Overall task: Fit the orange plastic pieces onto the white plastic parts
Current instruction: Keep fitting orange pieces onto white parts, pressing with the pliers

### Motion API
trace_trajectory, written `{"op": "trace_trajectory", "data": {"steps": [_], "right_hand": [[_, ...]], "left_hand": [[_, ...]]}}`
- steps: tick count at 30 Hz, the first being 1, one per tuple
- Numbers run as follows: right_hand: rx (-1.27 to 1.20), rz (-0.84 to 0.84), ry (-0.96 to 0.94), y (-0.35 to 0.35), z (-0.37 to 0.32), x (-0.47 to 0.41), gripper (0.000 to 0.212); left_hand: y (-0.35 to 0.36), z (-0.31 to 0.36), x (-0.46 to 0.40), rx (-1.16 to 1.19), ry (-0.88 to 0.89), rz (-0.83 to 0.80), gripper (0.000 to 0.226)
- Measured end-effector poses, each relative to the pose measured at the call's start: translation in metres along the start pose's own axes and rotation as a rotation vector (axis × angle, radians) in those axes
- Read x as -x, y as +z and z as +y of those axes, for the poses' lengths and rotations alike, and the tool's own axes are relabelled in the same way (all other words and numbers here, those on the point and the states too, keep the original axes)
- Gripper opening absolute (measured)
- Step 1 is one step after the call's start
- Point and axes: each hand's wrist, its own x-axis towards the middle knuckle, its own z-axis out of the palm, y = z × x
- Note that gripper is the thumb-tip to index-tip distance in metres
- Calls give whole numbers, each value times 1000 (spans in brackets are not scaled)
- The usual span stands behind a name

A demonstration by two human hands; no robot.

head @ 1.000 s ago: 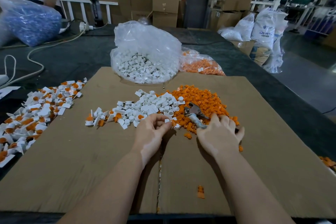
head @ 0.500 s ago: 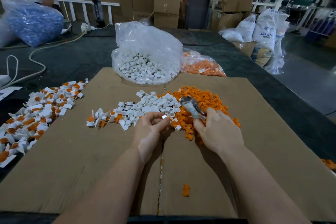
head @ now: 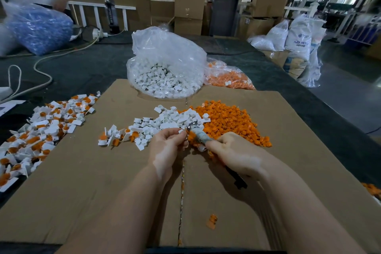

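Note:
A heap of loose orange pieces (head: 228, 121) lies on the cardboard sheet (head: 103, 181), with a heap of white parts (head: 175, 119) touching its left side. My left hand (head: 167, 150) pinches a small white part (head: 182, 132) at its fingertips. My right hand (head: 235, 154) grips a metal plier-like tool (head: 198, 133) by the handle. The tool's jaws touch the white part. Its dark handle end (head: 237, 179) sticks out under my palm.
Fitted white-and-orange parts (head: 37, 134) are piled at the left edge. A clear bag of white parts (head: 165, 68) and a bag of orange pieces (head: 228, 78) stand behind. One orange piece (head: 212, 220) lies near me. A person stands at the far left, near a blue bag (head: 39, 27).
My right hand pulled back from the orange heap and swung the tool's jaws left onto the white part in my left hand. My left hand barely moved.

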Motion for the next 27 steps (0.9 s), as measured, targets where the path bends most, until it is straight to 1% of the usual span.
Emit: {"op": "trace_trajectory", "data": {"steps": [4,8,9,12,14,16,18,21,23,25,27], "right_hand": [[-13,-11,10,-1,-1,-1,38],[8,29,21,2,0,-4,36],[29,50,25,3,0,-6,35],[125,125,40,7,0,-12,36],[153,162,58,10,1,-14,33],[174,188,70,13,2,-16,32],[189,202,76,15,4,-17,31],[182,215,71,15,5,-15,32],[140,216,51,12,6,-13,36],[63,176,22,8,5,-10,38],[12,112,-5,4,3,-6,36]], "left_hand": [[0,-1,-1,8,8,10,6],[-4,-3,2,35,38,-41,12],[-5,-4,4,2,80,-66,15],[-7,-10,8,-210,245,-163,28],[-6,-11,10,-312,298,-206,34],[-4,-9,12,-383,321,-230,31],[-2,-9,14,-404,329,-238,25],[-3,-10,11,-351,312,-157,19],[-4,-10,8,-231,252,-97,17],[-5,-9,5,-98,173,-54,16],[-5,-7,3,-25,117,-27,13]]}}
